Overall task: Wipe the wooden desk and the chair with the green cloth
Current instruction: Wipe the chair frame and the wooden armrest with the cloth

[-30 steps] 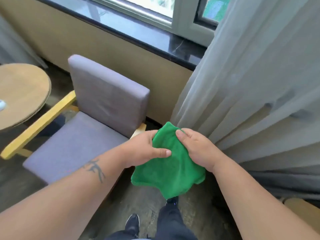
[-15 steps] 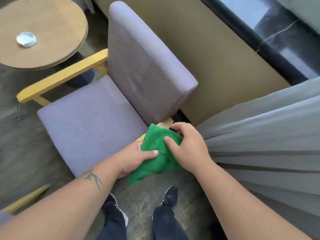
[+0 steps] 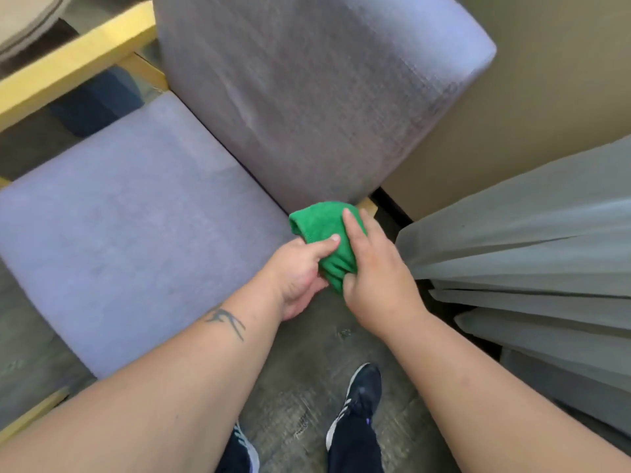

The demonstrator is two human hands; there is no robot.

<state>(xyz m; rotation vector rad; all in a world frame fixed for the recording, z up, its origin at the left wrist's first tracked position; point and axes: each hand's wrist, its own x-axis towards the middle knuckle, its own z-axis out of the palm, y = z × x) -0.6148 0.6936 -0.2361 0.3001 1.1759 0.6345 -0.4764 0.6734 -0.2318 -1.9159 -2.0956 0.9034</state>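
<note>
The green cloth (image 3: 321, 230) is bunched up between both hands at the right rear corner of the chair seat, just over the near wooden armrest. My left hand (image 3: 297, 271) pinches its left side with thumb on top. My right hand (image 3: 372, 271) covers its right side, fingers laid over it. The chair (image 3: 143, 227) has a grey-purple padded seat and backrest (image 3: 307, 90) and yellow wooden armrests (image 3: 68, 63). A sliver of the round wooden desk (image 3: 24, 18) shows at the top left corner.
A grey curtain (image 3: 532, 254) hangs close on the right of my right arm. A beige wall (image 3: 546, 80) stands behind the chair. My two feet in dark shoes (image 3: 358, 397) stand on the grey floor below the hands.
The view has moved closer and lower over the chair. Both hands carried the cloth down to the seat's rear corner and bunched it tighter.
</note>
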